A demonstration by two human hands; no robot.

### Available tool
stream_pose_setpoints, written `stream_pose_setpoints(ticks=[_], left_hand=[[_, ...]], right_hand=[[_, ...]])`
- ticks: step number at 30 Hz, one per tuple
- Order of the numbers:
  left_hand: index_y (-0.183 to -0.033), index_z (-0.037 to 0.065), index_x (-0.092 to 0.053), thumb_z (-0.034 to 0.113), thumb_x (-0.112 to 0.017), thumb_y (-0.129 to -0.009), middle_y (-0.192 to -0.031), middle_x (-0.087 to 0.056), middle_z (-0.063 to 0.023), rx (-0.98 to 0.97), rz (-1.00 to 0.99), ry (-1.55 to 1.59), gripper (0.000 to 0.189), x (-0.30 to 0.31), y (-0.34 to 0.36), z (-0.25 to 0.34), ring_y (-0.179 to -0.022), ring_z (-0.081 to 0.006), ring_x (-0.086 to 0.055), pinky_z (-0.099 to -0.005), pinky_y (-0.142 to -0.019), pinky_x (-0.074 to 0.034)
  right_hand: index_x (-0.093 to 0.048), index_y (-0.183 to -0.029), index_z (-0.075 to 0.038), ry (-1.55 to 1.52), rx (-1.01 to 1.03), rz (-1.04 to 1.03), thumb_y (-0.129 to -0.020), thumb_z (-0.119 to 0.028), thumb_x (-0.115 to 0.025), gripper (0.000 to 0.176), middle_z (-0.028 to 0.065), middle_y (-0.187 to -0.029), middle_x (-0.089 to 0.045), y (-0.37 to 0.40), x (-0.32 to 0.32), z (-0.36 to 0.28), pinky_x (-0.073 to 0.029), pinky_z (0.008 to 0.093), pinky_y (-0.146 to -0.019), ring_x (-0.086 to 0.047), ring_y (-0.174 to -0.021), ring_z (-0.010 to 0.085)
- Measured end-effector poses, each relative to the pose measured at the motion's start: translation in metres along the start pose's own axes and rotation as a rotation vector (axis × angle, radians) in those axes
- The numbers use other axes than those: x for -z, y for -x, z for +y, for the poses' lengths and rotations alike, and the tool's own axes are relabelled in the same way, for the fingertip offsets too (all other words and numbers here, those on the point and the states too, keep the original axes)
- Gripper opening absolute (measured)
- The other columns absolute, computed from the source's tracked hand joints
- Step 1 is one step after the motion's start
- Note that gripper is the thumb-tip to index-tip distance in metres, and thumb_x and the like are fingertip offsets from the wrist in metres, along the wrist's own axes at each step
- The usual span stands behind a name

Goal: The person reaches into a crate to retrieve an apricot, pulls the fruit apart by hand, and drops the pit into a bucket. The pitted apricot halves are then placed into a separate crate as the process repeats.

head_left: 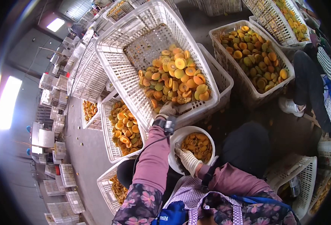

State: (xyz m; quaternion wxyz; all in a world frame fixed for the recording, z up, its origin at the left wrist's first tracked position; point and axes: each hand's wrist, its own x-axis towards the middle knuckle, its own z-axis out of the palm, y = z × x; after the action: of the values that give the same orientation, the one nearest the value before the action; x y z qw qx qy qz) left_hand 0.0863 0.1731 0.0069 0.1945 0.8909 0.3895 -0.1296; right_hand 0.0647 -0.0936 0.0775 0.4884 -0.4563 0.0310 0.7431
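My left hand (168, 110), in a light glove, reaches over the near rim of a large white crate (114, 71) and touches the halved orange-yellow fruit (173, 80) piled in its near part. Its fingertips are partly hidden among the fruit. My right hand (188, 160), gloved too, is at the left side of a round white bucket (211, 139) between my knees. Its fingers are bent round something dark at the bucket's edge that I cannot make out. Small orange fruit pieces (197, 146) lie inside the bucket.
Crates of halved fruit stand at the left (126, 129) and at the right (252, 60). A seated person's leg (310, 82) and white shoe (291, 107) are at the right. A crate with a bottle (295, 186) is at lower right. Stacked crates line the far left.
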Motion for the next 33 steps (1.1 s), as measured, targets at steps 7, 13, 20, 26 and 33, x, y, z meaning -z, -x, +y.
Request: stream_pose_setpoints(ticks=[7, 13, 20, 26, 33], left_hand=[[-0.108, 0.004, -0.051, 0.012, -0.048, -0.084, -0.098, -0.060, -0.0104, -0.163, 0.116, 0.830, 0.025, 0.022, 0.077, 0.025, -0.087, -0.0199, -0.058, -0.0279, -0.075, -0.047], [-0.096, 0.008, -0.050, 0.015, -0.046, -0.090, -0.087, -0.057, -0.0060, -0.174, 0.295, 1.489, 0.010, -0.001, 0.178, 0.081, -0.071, -0.0162, -0.054, -0.0254, -0.066, -0.046], [-0.100, 0.005, -0.053, 0.031, -0.039, -0.096, -0.091, -0.060, -0.0092, -0.008, 0.335, 1.700, 0.031, -0.013, 0.206, 0.086, -0.081, -0.0202, -0.060, -0.0271, -0.068, -0.050], [-0.097, 0.005, -0.054, 0.035, -0.041, -0.095, -0.086, -0.061, -0.0090, 0.104, 0.357, 1.906, 0.033, -0.016, 0.208, 0.097, -0.075, -0.0214, -0.060, -0.0296, -0.068, -0.050], [-0.102, 0.007, -0.055, 0.033, -0.042, -0.095, -0.092, -0.059, -0.0054, 0.087, 0.406, 1.768, 0.030, -0.040, 0.199, 0.075, -0.083, -0.0173, -0.056, -0.0293, -0.075, -0.048]], right_hand=[[-0.053, -0.081, -0.008, 0.013, 0.417, 0.157, -0.087, -0.050, -0.047, 0.043, 0.0027, -0.053, -0.046, -0.024, 0.011, 0.004, -0.033, 0.0287, -0.037, -0.042, -0.038, 0.0146], [-0.053, -0.098, -0.006, 0.048, 0.709, 0.065, -0.089, -0.047, -0.047, 0.043, 0.0051, -0.064, -0.053, -0.020, 0.013, -0.001, -0.042, 0.0288, -0.048, -0.052, -0.052, 0.0158], [-0.053, -0.114, -0.005, 0.870, 0.629, 0.317, -0.089, -0.033, -0.047, 0.038, 0.0253, -0.094, -0.060, 0.015, 0.011, -0.009, -0.045, 0.0406, -0.075, -0.057, -0.089, 0.0409], [-0.051, -0.115, 0.000, 0.696, 0.768, 0.310, -0.091, -0.031, -0.045, 0.039, 0.0225, -0.094, -0.061, 0.006, 0.018, 0.004, -0.045, 0.0372, -0.075, -0.058, -0.086, 0.0349], [-0.050, -0.113, -0.001, 0.357, 0.878, 0.033, -0.092, -0.039, -0.042, 0.044, 0.0189, -0.077, -0.062, -0.030, 0.028, 0.019, -0.047, 0.0408, -0.066, -0.061, -0.073, 0.0350]])
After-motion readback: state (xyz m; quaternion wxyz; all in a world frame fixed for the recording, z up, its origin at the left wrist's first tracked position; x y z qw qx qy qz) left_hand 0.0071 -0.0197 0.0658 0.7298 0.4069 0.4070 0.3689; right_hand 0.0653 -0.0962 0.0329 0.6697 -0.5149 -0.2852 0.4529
